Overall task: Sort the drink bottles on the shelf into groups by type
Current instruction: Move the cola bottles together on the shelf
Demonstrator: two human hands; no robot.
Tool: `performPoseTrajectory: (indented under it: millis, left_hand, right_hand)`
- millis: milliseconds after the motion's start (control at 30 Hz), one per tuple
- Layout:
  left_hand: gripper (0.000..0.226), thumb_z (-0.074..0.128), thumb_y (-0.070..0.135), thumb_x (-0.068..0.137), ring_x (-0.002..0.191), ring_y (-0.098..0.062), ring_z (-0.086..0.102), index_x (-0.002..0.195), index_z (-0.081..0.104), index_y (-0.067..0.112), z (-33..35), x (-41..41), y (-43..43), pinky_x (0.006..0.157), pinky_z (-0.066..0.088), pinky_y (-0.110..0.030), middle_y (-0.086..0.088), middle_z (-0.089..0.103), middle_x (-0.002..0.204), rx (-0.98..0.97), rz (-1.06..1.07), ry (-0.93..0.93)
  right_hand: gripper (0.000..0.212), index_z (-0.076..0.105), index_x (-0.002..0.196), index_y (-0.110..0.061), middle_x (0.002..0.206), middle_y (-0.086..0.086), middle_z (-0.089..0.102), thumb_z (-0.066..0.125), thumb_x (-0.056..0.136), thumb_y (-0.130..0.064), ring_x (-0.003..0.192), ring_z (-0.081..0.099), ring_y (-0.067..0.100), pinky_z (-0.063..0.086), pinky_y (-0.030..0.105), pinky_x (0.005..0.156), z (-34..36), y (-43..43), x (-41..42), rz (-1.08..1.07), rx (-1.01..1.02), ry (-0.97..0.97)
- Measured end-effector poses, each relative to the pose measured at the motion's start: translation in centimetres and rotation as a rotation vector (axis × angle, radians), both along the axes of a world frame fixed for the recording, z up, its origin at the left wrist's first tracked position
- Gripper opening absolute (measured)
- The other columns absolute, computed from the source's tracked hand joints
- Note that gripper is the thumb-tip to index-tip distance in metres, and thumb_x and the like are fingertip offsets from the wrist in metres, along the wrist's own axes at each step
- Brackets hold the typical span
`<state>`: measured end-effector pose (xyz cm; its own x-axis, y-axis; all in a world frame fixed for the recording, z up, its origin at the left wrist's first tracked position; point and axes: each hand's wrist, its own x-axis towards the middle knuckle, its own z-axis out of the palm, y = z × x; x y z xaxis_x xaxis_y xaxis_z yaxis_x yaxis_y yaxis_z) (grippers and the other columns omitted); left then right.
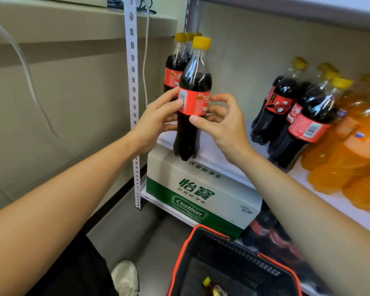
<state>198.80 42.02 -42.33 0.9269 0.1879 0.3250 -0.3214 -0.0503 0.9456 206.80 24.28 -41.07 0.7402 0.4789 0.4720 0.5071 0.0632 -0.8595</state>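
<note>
Red label, yellow cap and dark drink: this is the cola bottle between the two hands. It is nearly upright, and its foot is at the front left corner of the white shelf board. The left hand meets it from the left side, with the thumb on the label and the other fingers going behind the bottle. The right hand grips it from the right; the thumb presses on the front just under the label, and the curled fingers are around the far side.

Just behind the bottle, in the corner beside the perforated post, other cola bottles stand close together. Well apart to the right is a second cola group, and touching it are orange soda bottles, which look blurred. Under the shelf board lies a green and white water carton. Lower, near the right forearm, is a black basket with an orange rim.
</note>
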Motion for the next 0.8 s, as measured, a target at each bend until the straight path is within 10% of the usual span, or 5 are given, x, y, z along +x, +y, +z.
performPoseTrajectory:
  millis: [167, 367, 800]
  left_hand:
    - [0.042, 0.057, 0.036, 0.101, 0.112, -0.028, 0.07, 0.142, 0.056, 0.024, 0.7, -0.5, -1.9, 0.073, 0.061, -0.039, -0.01, 0.069, 0.128, -0.048, -0.091, 0.024]
    - [0.052, 0.068, 0.042, 0.092, 0.091, -0.028, 0.072, 0.132, 0.058, 0.011, 1.1, 0.0, -5.0, 0.061, 0.061, -0.04, -0.01, 0.071, 0.113, -0.078, -0.021, 0.076]
    - [0.034, 0.064, 0.028, 0.084, 0.098, -0.021, 0.067, 0.116, 0.061, 0.015, 0.2, 2.7, -8.8, 0.081, 0.059, -0.033, -0.006, 0.068, 0.106, -0.158, -0.117, 0.119]
  right_hand:
    - [0.035, 0.062, 0.117, -0.013, 0.108, 0.009, 0.075, 0.078, 0.086, -0.02, 0.099, 0.073, 0.022, 0.059, 0.047, 0.091, -0.8, -2.8, -1.9, 0.009, 0.075, 0.083]
    - [0.073, 0.052, 0.135, -0.047, 0.114, -0.011, 0.067, 0.085, 0.07, -0.045, 0.103, 0.064, 0.006, 0.055, 0.019, 0.083, -1.2, -5.6, -3.4, 0.027, -0.211, 0.014]
    - [0.043, 0.057, 0.108, -0.021, 0.095, -0.003, 0.075, 0.083, 0.073, -0.023, 0.084, 0.071, 0.011, 0.055, 0.028, 0.075, -4.2, -11.1, -2.4, -0.02, 0.008, 0.378]
